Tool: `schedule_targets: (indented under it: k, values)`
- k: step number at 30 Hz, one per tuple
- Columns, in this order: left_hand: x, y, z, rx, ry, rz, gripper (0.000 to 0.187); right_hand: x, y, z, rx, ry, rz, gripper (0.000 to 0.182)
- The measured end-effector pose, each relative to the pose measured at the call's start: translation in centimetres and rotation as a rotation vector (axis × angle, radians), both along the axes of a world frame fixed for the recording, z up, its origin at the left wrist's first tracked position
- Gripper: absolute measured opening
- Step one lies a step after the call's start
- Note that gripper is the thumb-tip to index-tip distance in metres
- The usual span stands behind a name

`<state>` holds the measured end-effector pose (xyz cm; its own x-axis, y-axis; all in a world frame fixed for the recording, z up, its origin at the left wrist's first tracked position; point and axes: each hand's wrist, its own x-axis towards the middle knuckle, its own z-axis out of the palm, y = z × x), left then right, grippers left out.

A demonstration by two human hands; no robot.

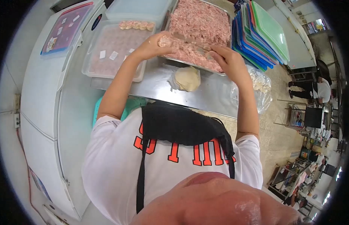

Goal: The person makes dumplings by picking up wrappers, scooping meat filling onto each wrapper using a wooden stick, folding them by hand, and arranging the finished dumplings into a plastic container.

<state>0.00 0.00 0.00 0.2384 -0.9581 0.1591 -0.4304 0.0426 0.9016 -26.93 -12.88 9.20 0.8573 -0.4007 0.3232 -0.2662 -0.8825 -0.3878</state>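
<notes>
"Steel table [152, 83]: contents?"
"Metal tray [209, 70], one, holding pink minced meat [200, 18]."
"Hands at it?"
"Two. Right hand [230, 62], fingers pinched; left hand [152, 45], cupped."
"Smaller goods?"
"Pale dough mound [187, 78], one, on the table before the tray; thin utensil [200, 46], in the right hand's grip, over the meat; small meaty piece [165, 41], held in the left."

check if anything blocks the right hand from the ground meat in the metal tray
Nothing visible does. In this view the right hand already overlaps the ground meat at the tray's near right; the pale dough lies off to the side.
</notes>
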Motion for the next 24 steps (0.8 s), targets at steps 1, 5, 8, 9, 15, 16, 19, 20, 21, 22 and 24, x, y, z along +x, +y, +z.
schedule_targets:
  k: [1, 5, 8, 9, 15, 16, 19, 20, 21, 22, 24]
  values:
    - [-0.4, -0.1, 0.2, 0.046, 0.050, 0.015, 0.060, -0.2, 0.3, -0.1, -0.006, 0.004, -0.006, 0.023]
    - [3.6, 2.6, 1.7, 0.043, 0.213, -0.054, 0.043, 5.5, 4.7, -2.6, 0.039, 0.060, 0.064, 0.028]
    - [7.3, 3.8, 1.4, 0.141, 0.104, 0.049, 0.052, 7.6, 5.8, -3.6, 0.234, 0.161, -0.052, 0.031]
    - [8.9, 4.2, 0.6, 0.142, 0.105, 0.057, 0.052, 7.5, 5.6, -4.1, 0.235, 0.163, -0.045, 0.031]
    - [22.8, 5.9, -7.2, 0.120, -0.176, 0.379, 0.050, 3.3, 5.2, -8.3, 0.470, 0.007, -0.262, 0.032]
    - [24.9, 5.8, -8.5, 0.121, -0.177, 0.380, 0.050, 2.4, 5.2, -8.8, 0.471, 0.007, -0.262, 0.032]
    - [28.0, 4.9, -10.2, 0.080, -0.457, 0.469, 0.048, 0.4, 5.8, -9.1, 0.706, -0.001, -0.446, 0.030]
    - [27.7, 4.4, -10.0, 0.080, -0.481, 0.567, 0.051, -0.1, 6.2, -9.0, 0.769, -0.040, -0.491, 0.029]
    - [27.5, 3.9, -9.8, 0.078, -0.505, 0.666, 0.053, -0.5, 6.4, -9.0, 0.832, -0.080, -0.535, 0.028]
    - [27.1, 3.4, -9.5, 0.075, -0.506, 0.659, 0.053, -0.9, 6.6, -8.9, 0.832, -0.085, -0.542, 0.028]
    - [26.5, 2.6, -9.0, 0.205, -0.508, 0.719, 0.058, -1.6, 6.7, -8.5, 0.889, -0.135, -0.557, 0.028]
